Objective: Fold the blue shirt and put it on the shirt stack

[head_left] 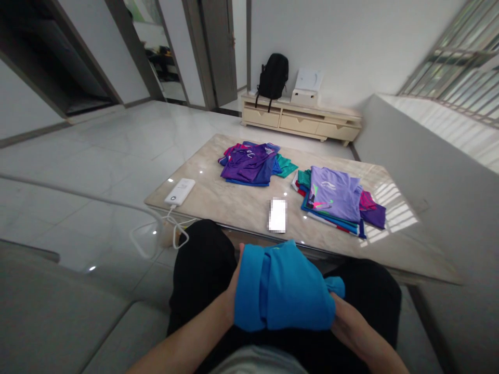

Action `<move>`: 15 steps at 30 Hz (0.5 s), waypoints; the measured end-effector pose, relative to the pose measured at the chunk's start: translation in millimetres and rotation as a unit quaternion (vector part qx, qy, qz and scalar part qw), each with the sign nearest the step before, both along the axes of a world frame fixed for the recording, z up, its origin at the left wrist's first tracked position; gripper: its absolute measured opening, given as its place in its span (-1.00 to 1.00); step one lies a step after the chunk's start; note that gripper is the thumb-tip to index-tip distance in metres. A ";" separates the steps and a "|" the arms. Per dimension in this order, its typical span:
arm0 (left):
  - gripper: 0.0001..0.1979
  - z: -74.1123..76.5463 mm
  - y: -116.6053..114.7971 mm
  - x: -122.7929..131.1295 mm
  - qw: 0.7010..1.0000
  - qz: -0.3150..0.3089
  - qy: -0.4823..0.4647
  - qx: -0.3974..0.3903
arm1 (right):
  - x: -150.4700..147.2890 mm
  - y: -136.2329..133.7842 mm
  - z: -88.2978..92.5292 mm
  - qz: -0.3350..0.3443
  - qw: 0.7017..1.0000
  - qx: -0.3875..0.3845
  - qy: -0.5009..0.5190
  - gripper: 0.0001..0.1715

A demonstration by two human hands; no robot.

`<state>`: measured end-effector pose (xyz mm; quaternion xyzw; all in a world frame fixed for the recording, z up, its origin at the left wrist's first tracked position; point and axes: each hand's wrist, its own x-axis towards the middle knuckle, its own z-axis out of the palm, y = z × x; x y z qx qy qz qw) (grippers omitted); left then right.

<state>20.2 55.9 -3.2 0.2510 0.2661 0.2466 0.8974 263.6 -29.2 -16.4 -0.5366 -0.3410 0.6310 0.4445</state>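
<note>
Head view | blue shirt (283, 288) on lap, left hand (231, 296) and right hand (343, 319) fingers gripping its sides | best keep edges square, tension even | folded stacks on tabletop (234, 202).

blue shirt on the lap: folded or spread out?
Folded: the blue shirt lies as a compact layered bundle, gripped by the left hand and the right hand.

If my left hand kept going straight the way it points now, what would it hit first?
The left hand points up along the blue shirt toward the table. Probably the table's near edge first, though depth is unclear.
</note>
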 end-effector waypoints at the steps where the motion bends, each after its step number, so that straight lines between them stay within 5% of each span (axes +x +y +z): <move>1: 0.19 0.9 1.3 -2.9 1.000 0.007 -0.016 -0.025 | 0.1 2.6 3.0 0.020 0.997 -0.033 0.059 -0.48; 5: 0.19 -3.1 2.5 -10.4 0.999 0.022 -0.016 -0.041 | -6.6 8.1 9.4 0.007 0.977 -0.071 0.200 -0.49; 9: 0.19 -12.5 -0.8 -13.5 0.998 -0.022 -0.045 -0.046 | -19.3 12.7 4.6 0.008 0.991 -0.037 0.127 -0.43; 15: 0.21 -13.0 -1.6 -8.3 0.995 0.016 -0.038 -0.086 | -32.1 19.4 3.1 -0.078 0.989 -0.047 0.113 -0.53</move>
